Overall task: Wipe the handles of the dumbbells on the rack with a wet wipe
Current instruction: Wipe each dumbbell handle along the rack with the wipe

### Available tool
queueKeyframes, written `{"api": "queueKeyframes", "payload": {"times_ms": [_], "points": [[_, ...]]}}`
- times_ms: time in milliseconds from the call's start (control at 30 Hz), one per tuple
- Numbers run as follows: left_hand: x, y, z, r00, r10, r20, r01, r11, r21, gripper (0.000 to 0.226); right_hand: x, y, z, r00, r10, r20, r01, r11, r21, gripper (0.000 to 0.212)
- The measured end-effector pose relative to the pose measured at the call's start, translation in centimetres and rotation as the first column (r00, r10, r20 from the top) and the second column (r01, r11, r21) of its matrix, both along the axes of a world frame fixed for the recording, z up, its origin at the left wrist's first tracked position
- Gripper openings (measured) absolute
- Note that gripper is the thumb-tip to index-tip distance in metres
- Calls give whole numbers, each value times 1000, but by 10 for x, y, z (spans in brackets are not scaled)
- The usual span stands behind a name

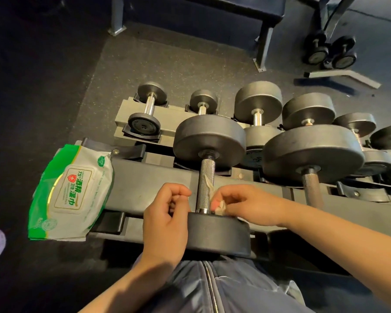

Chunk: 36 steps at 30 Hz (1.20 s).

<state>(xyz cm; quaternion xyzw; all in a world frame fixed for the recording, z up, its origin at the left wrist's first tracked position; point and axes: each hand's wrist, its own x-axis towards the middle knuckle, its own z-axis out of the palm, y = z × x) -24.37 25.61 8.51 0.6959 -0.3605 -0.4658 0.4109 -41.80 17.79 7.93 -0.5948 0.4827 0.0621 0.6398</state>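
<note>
The fingers of the right hand are curled and pinch a bunched wet wipe against the lower end of the knurled handle; a thin strip of the wipe lies up along this handle. The fingers of the left hand are curled loosely just to the left of the handle. They seem to hold nothing, and I cannot tell if they touch the metal.

The handle belongs to the dumbbell that sits on the near rail of the rack, in front of the person. To the right of this handle stands a second large dumbbell, and behind it there are smaller ones. To the left of the handle, the pack of wipes lies on the end of the rack.

I judge the wipe to be soft, thin and light. It can tear or catch on the rough knurling, so it is better to wrap it around the handle and hold it by the bunched part. The dumbbell looks heavy and stiff; it probably stays in place, so only the wipe needs to move.
</note>
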Motion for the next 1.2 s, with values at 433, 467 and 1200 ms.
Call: {"api": "queueKeyframes", "payload": {"times_ms": [433,467,1200], "points": [[3,0,4,997,-83,-8,82,996,-16,29,38,-13,-19,625,-779,-52,735,610,-295,13],[3,1,4,996,-89,-4,89,996,-16,28,40,-21,-24,521,-853,-41,814,511,-277,14],[13,7,-3,990,-71,-122,60,993,-98,25,57,-26,-3,736,335,-589,-671,246,-699,12]]}}
